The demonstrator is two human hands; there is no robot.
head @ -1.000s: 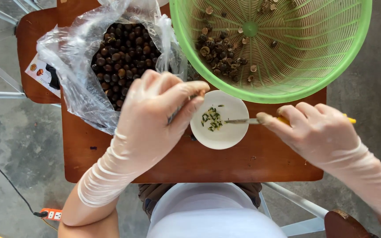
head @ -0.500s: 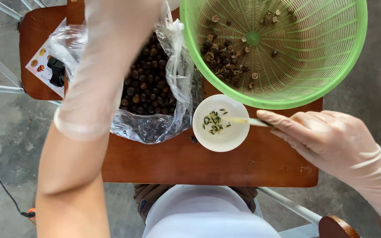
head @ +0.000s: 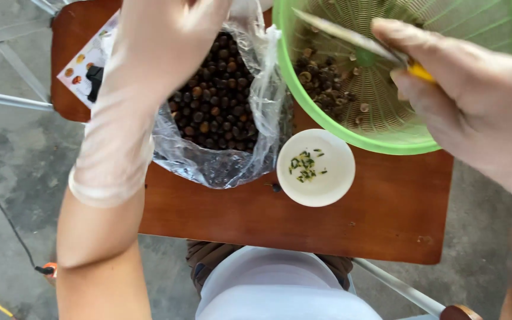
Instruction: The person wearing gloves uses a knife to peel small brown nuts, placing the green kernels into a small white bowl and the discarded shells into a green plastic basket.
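My left hand [head: 161,41], in a thin clear glove, reaches over the open clear plastic bag [head: 220,160] full of small dark round seeds [head: 220,101]; its fingers are cut off by the top edge. My right hand [head: 469,89], also gloved, is raised over the green plastic basket [head: 398,139] and grips a small knife with a yellow handle [head: 357,41], blade pointing left. Brown husks and seeds [head: 324,80] lie in the basket. A small white bowl [head: 315,169] with green bits sits on the wooden table [head: 303,225].
A printed card [head: 87,74] lies under the bag at the table's left. One loose dark seed [head: 276,188] rests beside the bowl. Metal bars [head: 7,99] and grey concrete floor surround the table. A cable [head: 7,225] runs across the floor at left.
My right hand lifted the knife from the white bowl up over the green basket. My left hand stays stretched toward the bag. The view shifted closer.
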